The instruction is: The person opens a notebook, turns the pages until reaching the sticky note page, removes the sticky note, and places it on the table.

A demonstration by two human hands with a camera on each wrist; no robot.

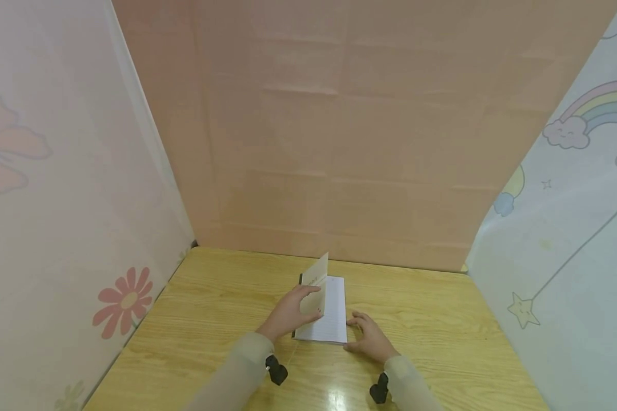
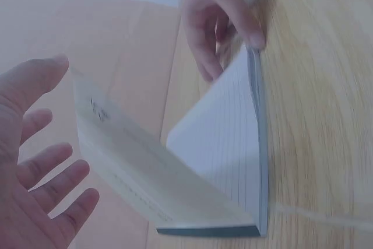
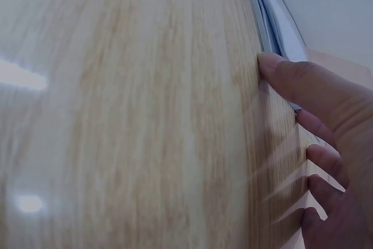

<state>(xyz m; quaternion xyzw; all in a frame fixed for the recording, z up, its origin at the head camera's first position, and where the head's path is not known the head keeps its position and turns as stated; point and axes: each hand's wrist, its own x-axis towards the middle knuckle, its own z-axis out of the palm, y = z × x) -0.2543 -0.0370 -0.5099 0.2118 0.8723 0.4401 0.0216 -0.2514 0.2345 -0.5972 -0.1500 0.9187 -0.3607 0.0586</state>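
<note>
**Part-opened notebook (image 1: 334,314), lower centre of the head view.**
Turning seems midway: cover (image 2: 134,155) raised, not yet laid flat. Left hand (image 1: 288,311), grip spread, beside it; right hand (image 1: 372,339), grip loosely spread, at the notebook's lower-right corner.

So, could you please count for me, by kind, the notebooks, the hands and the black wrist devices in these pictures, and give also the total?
Notebook: 1
Hands: 2 (left hand, right hand)
Black wrist devices: 2 (left device, right device)
Total: 5
</note>
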